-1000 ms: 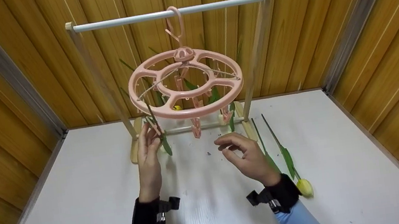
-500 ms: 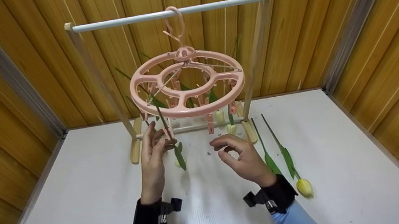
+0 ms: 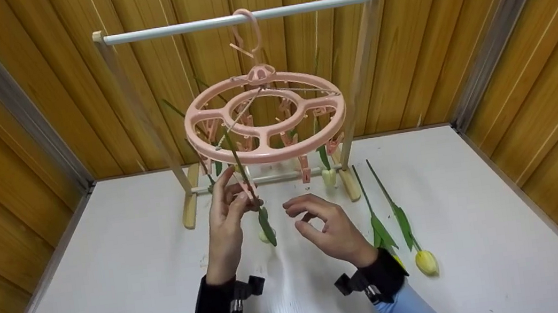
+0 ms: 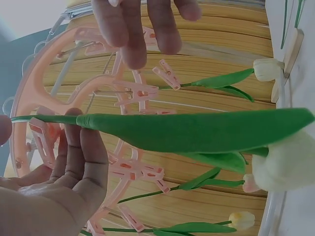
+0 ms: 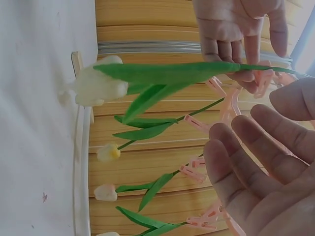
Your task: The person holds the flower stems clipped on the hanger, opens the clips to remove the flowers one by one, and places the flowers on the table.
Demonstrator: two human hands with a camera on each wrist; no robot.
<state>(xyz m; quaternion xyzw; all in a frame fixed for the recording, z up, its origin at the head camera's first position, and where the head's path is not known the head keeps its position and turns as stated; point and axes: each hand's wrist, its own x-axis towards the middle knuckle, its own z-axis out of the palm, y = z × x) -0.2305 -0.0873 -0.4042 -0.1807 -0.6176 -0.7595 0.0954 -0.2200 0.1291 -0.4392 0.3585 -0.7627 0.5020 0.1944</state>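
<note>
A white tulip with green leaves hangs head down from a pink clip at the front of a round pink clip hanger. Behind that stem and clip lie the fingers of my left hand, touching them; in the right wrist view its thumb stands apart. My right hand, fingers loosely bent, holds nothing and hovers to the right of the tulip. The left wrist view shows the hanging tulip's leaf close up, partly covering its white bloom. Other tulips hang from clips farther back.
The hanger hooks over a white bar on a wooden stand. Right of the stand, a yellow tulip lies on the white table, beside another tulip partly hidden by my right wrist. Wood-patterned walls surround the table.
The hanger has turned, its front side shifting to the right. My left hand has moved right with the front tulip and clip. My right hand has drifted slightly left.
</note>
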